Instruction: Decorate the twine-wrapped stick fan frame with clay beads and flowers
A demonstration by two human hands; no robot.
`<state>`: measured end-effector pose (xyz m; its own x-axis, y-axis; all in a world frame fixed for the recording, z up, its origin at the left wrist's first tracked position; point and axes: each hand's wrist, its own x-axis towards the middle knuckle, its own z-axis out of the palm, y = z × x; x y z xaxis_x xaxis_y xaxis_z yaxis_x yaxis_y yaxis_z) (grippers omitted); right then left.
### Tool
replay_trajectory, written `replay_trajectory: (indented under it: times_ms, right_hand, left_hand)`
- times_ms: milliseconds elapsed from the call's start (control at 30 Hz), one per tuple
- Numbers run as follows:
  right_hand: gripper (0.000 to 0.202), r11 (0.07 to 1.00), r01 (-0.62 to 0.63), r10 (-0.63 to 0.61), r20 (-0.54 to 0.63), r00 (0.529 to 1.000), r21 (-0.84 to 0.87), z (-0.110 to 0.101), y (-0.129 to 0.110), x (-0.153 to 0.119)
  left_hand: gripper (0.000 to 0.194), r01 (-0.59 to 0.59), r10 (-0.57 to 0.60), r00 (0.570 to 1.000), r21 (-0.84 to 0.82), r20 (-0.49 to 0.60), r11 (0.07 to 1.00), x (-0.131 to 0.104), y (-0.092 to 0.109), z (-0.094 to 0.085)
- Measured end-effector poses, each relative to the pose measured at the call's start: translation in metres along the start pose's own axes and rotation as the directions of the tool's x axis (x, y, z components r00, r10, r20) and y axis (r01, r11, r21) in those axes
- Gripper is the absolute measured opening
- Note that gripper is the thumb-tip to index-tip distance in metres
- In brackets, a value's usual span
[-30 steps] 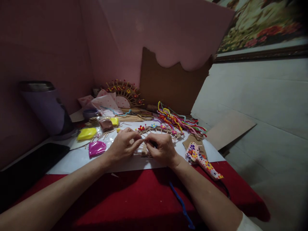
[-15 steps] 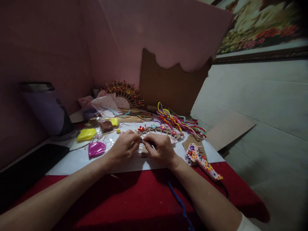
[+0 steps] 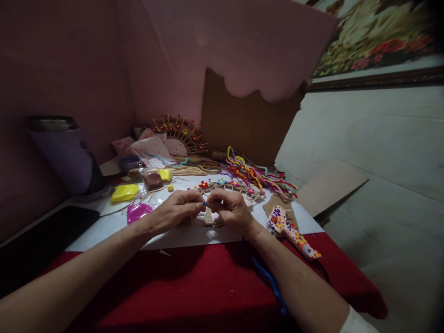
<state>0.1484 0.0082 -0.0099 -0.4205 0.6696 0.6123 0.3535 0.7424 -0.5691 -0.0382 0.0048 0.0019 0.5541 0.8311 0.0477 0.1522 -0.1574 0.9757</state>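
Note:
Between the fingertips of both hands is a small bit of blue pipe cleaner point(image 3: 205, 204). My left hand point(image 3: 182, 207) pinches it from the left, and my right hand point(image 3: 231, 210) pinches it from the right. A longer blue length point(image 3: 272, 284) hangs over the red cloth beside my right forearm; its link to the piece in my fingers is hidden. Just behind my hands lies a fan-shaped stick frame point(image 3: 239, 187) with red, blue and pink flowers along its arc, partly covered by my hands.
A purple tumbler point(image 3: 69, 157) and black phone point(image 3: 52, 231) are at left, near yellow point(image 3: 125, 193) and magenta clay packs point(image 3: 138, 213). Colourful pipe cleaners point(image 3: 256, 175) lie behind. A flower-patterned glue gun point(image 3: 293, 233) rests at right, a decorated fan point(image 3: 180, 134) at back.
My hands have shifted slightly, and the blue bit between the fingertips shows more. The long blue length beside my right forearm has moved rightward and up a little.

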Motion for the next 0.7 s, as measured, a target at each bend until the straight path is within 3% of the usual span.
replay_trajectory:
  times_ms: [167, 533, 700]
  right_hand:
    - [0.010, 0.997, 0.016, -0.018, -0.016, 1.000, -0.079, 0.0002, -0.0006, -0.0014]
    - [0.012, 0.969, 0.138, -0.148, -0.033, 0.988, -0.206, 0.0006, -0.0029, -0.0030]
    - [0.014, 0.943, 0.217, -0.218, 0.023, 0.976, -0.253, -0.0015, -0.0035, -0.0032]
  left_hand:
    - [0.036, -0.054, 0.060, 0.995, 0.078, -0.076, 0.995, 0.0034, -0.0037, -0.0009]
    - [0.031, 0.090, -0.093, 0.992, -0.034, -0.084, 0.995, 0.0006, 0.0047, 0.0033]
    - [0.032, 0.063, -0.065, 0.995, -0.036, -0.074, 0.997, 0.0004, 0.0042, 0.0001]
